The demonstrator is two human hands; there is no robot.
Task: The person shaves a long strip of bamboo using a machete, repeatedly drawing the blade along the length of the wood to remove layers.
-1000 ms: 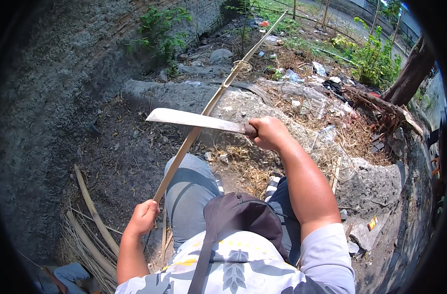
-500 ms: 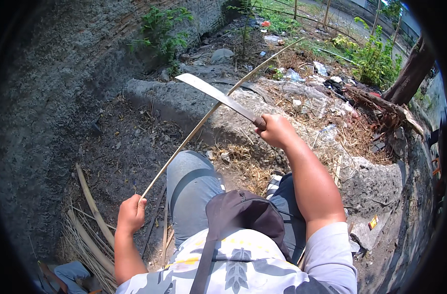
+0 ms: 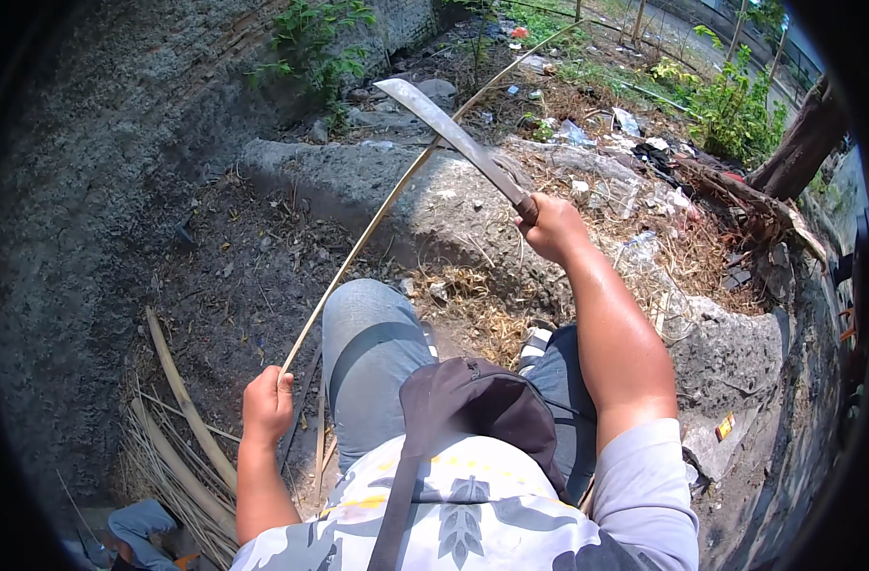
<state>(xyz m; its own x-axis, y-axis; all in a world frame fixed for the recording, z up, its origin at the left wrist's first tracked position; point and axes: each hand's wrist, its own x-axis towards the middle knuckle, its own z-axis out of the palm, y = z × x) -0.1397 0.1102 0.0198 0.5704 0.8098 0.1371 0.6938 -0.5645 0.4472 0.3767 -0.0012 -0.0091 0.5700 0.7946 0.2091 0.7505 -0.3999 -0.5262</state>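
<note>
My left hand (image 3: 267,409) is closed around the near end of a long, thin, pale strip (image 3: 356,249), which looks like split bamboo or wood. The strip slants away from me, up to the right. My right hand (image 3: 555,229) grips the dark handle of a machete (image 3: 465,145). Its broad metal blade points up and left and crosses the strip beyond its middle. Whether the blade touches the strip or only passes over it, I cannot tell.
Several pale strips and curved stalks (image 3: 173,471) lie on the ground at left. A low concrete ledge (image 3: 292,171) runs ahead, with litter and dry grass beyond. A rough wall (image 3: 82,238) rises at left, a tree trunk (image 3: 801,133) at right. Another person's leg (image 3: 141,533) shows at lower left.
My right hand and the machete have moved farther from me and slightly right, the blade tilting more upright. My left hand has shifted slightly up and right, still holding the strip.
</note>
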